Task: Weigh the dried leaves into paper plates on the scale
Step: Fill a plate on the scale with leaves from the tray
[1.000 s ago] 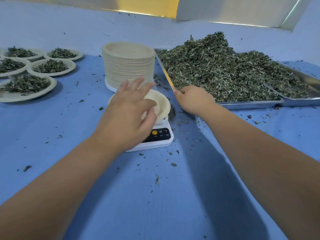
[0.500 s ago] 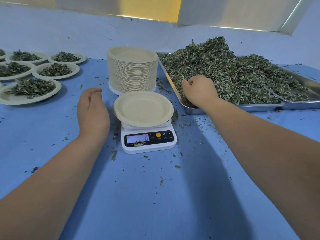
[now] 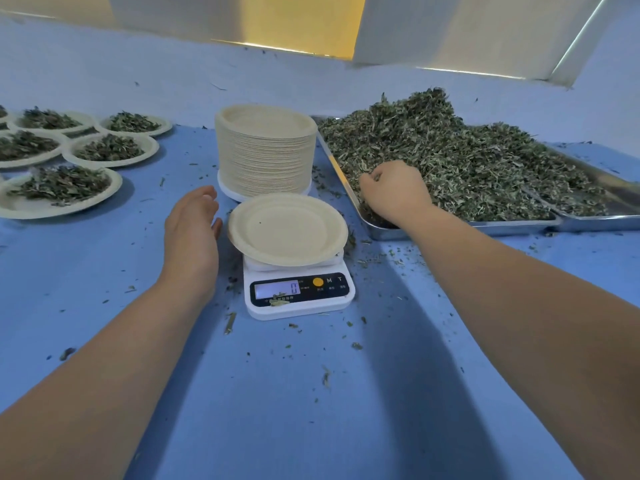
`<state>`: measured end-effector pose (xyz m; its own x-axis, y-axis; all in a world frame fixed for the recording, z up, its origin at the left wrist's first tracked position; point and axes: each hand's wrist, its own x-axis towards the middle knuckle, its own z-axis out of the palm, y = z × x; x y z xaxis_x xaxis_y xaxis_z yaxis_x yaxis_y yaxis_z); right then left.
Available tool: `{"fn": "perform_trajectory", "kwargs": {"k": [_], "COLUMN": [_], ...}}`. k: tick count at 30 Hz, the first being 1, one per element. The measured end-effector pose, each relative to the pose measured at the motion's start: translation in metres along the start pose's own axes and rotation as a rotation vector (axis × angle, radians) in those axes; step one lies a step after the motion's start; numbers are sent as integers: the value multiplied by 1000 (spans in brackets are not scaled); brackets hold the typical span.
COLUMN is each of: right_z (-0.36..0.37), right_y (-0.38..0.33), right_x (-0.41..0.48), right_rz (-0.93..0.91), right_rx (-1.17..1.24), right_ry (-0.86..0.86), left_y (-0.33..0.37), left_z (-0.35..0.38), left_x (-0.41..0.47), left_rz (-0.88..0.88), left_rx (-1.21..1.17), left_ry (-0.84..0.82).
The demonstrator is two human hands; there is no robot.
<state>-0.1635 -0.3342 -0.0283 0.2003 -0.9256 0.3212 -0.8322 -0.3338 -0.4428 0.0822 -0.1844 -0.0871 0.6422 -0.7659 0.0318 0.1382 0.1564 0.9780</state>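
Note:
An empty paper plate sits on the small white scale, whose display reads 0. My left hand hovers just left of the plate, fingers relaxed and holding nothing. My right hand is in the near left corner of the metal tray, its fingers curled into the heap of dried leaves. A tall stack of paper plates stands right behind the scale.
Several filled paper plates lie at the left on the blue table cover. A second metal tray overlaps the first at the right. Loose leaf bits are scattered around the scale.
My left hand left the plate on the scale and drew back to its left side. My right hand moved from the tray's edge into the leaf heap and curled into the leaves.

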Motion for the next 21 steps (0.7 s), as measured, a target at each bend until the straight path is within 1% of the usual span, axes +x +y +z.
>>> {"fn": "perform_trajectory", "kwargs": {"k": [3, 6, 8, 10, 12, 15, 17, 19, 21], "right_z": [-13, -29, -35, -38, -35, -19, -3, 9, 14], "right_y": [-13, -36, -57, -78, -95, -110, -113, -112, -109], "right_x": [2, 3, 1, -5, -16, -35, -47, -56, -58], "right_rz": [-51, -132, -208, -283, -345, -400, -420, -440, -457], "right_rx": [63, 80, 81, 106, 161, 202, 137, 11, -64], "right_ry": [96, 197, 224, 214, 173, 38, -101, -251, -319], "left_y": [0, -1, -2, -2, -2, 0, 1, 1, 2], "left_z": [2, 3, 3, 2, 2, 3, 4, 5, 5], "left_x": [-1, 0, 1, 2, 2, 0, -1, -1, -1], "left_rz": [-15, -14, -13, -20, -27, -33, -36, -41, -41], "left_rx": [-42, -38, -35, -40, -45, -47, -47, -48, -36], "left_ry": [-30, -17, -9, -7, 4, 9, -6, -16, -21]}}
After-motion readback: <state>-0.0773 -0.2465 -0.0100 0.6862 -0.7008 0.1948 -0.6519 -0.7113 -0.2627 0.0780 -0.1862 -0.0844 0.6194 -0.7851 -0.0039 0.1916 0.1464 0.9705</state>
